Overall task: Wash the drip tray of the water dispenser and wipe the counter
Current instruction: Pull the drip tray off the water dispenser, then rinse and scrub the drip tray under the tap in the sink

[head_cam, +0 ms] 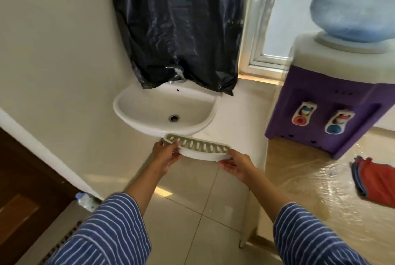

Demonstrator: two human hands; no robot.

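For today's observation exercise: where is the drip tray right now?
In the head view, the drip tray is held at centre, left hand and right hand at its ends, just below the sink.

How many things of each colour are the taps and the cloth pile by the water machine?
Red: 2, the red tap and the cloth pile
Blue: 1, the blue tap
Total: 3

- Curved white plastic drip tray [197, 151] with slotted grey grille: smooth, matt.
- White ceramic basin [136, 113]: glossy, smooth; metal drain ring.
- Black plastic sheet [177, 25]: crinkled, shiny.
- Tan counter surface [303, 181]: glossy, reflective.
- Folded red cloth [376, 181]: soft, matt.
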